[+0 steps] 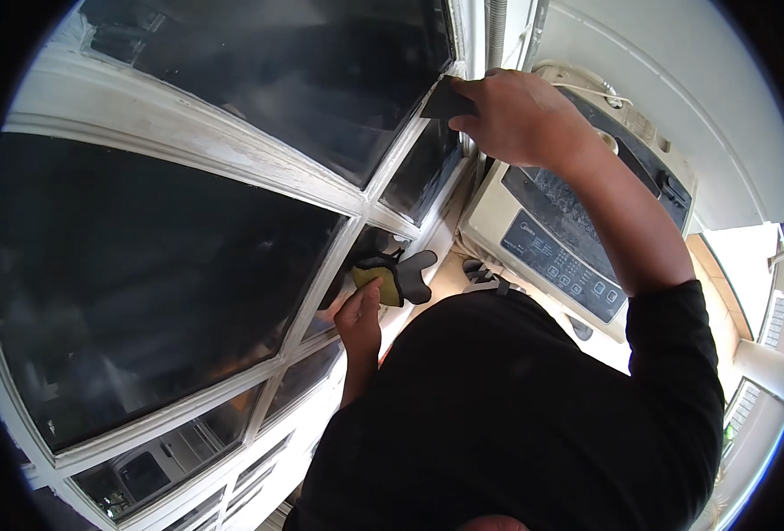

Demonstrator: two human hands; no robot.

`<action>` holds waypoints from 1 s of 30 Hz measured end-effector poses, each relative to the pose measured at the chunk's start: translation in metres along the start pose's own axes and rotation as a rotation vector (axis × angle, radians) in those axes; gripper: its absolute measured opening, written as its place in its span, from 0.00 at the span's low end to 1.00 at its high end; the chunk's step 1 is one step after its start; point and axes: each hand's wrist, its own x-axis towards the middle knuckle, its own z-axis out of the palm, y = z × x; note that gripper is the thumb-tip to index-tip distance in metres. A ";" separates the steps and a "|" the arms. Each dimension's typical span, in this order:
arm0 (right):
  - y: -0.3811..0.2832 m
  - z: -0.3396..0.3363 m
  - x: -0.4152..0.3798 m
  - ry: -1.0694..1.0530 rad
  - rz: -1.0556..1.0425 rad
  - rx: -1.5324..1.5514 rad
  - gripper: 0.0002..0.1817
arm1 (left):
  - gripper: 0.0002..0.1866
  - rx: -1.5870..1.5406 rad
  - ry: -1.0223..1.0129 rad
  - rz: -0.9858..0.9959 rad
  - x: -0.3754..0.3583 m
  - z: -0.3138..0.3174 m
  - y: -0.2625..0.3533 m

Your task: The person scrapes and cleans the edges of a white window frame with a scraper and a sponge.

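My right hand [520,119] is at the upper right, fingers closed on a dark flat sheet [446,100] that looks like sandpaper. The sheet's edge lies at a narrow bar of the white window frame [354,205], where the paint is worn and patchy. Lower down, my left hand [362,320] pinches the edge of an olive-yellow piece [376,287] with dark trim. A grey, lobed shape [416,276] sticks out beside this piece; what kind of thing it is, I cannot tell. Both overlap the frame and its lower panes.
A Midea washing machine [564,265] with a dark control panel stands to the right, under my right forearm. Large dark glass panes [157,283] fill the left side and carry reflections. A grey ribbed hose [497,35] runs up near the frame's top.
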 end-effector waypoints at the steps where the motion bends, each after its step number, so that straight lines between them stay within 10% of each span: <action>1: -0.002 -0.001 -0.003 -0.041 0.027 0.019 0.22 | 0.14 0.005 -0.005 0.009 0.001 0.000 0.001; 30: -0.003 0.018 -0.025 0.066 -0.055 0.118 0.26 | 0.14 0.022 0.103 -0.019 -0.024 -0.012 -0.011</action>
